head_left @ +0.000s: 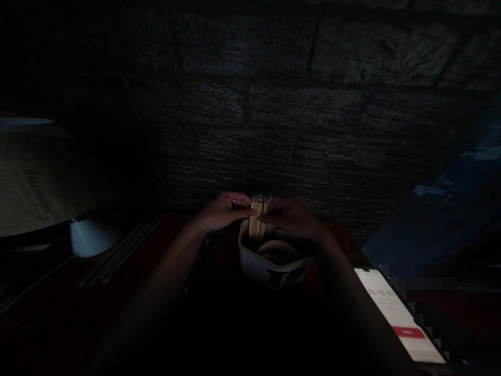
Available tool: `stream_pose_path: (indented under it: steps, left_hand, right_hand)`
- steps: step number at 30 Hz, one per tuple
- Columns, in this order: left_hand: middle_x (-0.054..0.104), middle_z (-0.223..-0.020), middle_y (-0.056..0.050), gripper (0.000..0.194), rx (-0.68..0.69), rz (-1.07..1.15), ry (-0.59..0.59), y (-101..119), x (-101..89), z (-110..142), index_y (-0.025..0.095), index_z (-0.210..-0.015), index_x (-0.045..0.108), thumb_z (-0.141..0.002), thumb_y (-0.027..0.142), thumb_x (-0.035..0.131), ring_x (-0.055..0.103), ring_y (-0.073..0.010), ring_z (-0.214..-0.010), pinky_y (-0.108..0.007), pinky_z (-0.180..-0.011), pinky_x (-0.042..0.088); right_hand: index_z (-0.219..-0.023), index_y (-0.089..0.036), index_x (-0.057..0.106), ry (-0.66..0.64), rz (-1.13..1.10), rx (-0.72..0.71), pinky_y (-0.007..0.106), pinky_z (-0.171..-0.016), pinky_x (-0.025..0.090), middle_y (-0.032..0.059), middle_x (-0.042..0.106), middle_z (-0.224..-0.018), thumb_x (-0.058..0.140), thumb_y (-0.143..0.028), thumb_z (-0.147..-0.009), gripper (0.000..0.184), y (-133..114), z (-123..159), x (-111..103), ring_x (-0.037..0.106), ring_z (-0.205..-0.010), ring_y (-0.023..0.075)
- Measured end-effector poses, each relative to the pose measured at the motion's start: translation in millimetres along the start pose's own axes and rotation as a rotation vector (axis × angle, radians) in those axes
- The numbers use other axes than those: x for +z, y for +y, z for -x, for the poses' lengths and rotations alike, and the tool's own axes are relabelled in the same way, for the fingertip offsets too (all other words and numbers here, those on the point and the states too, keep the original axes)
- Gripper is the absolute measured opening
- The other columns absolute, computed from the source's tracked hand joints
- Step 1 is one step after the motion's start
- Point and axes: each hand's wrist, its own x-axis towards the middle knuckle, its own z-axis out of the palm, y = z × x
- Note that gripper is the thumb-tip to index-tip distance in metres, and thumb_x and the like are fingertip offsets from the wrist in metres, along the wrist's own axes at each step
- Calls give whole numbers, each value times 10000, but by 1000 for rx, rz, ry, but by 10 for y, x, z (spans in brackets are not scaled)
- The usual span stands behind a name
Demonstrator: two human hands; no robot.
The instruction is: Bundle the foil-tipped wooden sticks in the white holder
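At the near right lies a flat rectangular phone with a lit white screen (pixel 399 313), a red bar across its lower part and a row of blurred digits higher up. It lies just beside the right forearm, on the side away from the other arm. Both bare forearms reach forward out of deep shadow over a dark reddish-brown table (pixel 144 261).

Between the wrists stands a pale, straight-sided container with rounded corners (pixel 254 261) and a dark marking on its near side; a round, dull tan object (pixel 277 251) sits inside (too dim to say what it is). Over its far left part is a bundle of slim, pale yellow sticks (pixel 259 219), roughly upright, with shiny, crinkled wrapping at its top. Its lower ends reach down into the opening; whether they touch the bottom is hidden.

The left hand (pixel 225 211) pinches the bundle from one side, thumb and fingers drawn in close; the right hand (pixel 291 214) grips it from the other, its fingers likewise closed in.

Farther left, several long, thin sticks (pixel 119 253) lie side by side on the table, near a whitish, flared object (pixel 92 237). A large beige curved form (pixel 39 177) looms above that. Behind everything rises a dark wall of rough stone blocks (pixel 274 104).
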Motion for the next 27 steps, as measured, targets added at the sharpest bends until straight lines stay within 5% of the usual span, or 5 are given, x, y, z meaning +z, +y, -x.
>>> stream_pose_path:
  steps: [27]
  left_hand:
    - [738, -904, -68, 191, -16, 35, -83, -13, 0, -8, 124, -864, 695, -705, 225, 730, 673, -207, -897, -314, -828, 493]
  right_hand:
    - [-1011, -176, 684, -38, -137, 89, 328, -818, 517, 39, 728, -972, 716, -264, -750, 278, -19, 7, 2, 671, -887, 188]
